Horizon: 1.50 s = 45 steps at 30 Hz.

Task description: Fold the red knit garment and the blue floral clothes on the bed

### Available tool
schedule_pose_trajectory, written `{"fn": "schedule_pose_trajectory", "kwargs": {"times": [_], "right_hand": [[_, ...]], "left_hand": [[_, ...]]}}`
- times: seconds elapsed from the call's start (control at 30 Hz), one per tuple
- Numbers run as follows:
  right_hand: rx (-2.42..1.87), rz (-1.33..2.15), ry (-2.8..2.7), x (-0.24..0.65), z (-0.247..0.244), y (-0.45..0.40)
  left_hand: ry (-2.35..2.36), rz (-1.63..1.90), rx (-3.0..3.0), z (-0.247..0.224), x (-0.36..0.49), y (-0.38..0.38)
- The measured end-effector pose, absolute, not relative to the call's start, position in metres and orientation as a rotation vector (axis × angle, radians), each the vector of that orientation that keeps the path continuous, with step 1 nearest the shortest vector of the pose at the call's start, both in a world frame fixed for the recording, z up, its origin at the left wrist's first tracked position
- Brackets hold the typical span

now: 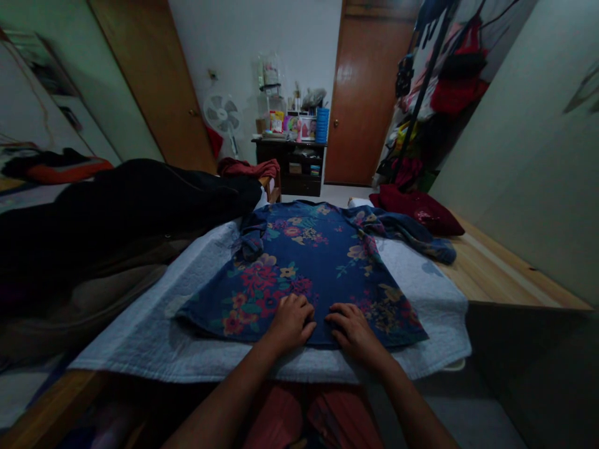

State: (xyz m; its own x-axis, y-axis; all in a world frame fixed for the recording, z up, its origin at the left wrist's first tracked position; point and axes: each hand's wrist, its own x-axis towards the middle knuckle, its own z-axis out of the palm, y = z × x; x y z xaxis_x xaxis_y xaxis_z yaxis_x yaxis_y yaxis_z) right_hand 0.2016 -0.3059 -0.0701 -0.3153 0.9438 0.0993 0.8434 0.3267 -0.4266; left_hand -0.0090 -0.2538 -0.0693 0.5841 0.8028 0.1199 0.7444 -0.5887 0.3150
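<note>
Left hand (291,321) and right hand (354,329) on shirt (322,274), near side, grips apart, nothing clamped; uneven drag could bunch it.

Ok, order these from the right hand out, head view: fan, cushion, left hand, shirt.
From the right hand:
1. Shirt: directly under it, touching.
2. Left hand: just to its left, on the same shirt.
3. Cushion: ahead and right, past the sleeve.
4. Fan: farthest, ahead and left, across the room.
</note>
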Motion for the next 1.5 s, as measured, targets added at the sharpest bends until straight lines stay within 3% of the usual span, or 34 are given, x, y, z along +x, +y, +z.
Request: {"fn": "schedule_pose_trajectory", "kwargs": {"times": [0.17,0.43,0.9,1.5], "right_hand": [[-1.611,0.439,-2.316,0.201,-0.057,-0.282],[-1.843,0.128,-2.083,0.203,-0.087,-0.22],[-1.778,0.157,-2.014,0.209,-0.103,-0.223],[-1.848,0.241,-2.126,0.214,-0.068,-0.233]], "left_hand": [[1.226,0.245,2.611,-0.059,0.01,-0.233],[1.407,0.485,2.642,-0.083,0.037,-0.189],[1.42,0.472,2.588,-0.098,0.034,-0.189],[1.44,0.44,2.637,-0.094,0.037,-0.188]]}}
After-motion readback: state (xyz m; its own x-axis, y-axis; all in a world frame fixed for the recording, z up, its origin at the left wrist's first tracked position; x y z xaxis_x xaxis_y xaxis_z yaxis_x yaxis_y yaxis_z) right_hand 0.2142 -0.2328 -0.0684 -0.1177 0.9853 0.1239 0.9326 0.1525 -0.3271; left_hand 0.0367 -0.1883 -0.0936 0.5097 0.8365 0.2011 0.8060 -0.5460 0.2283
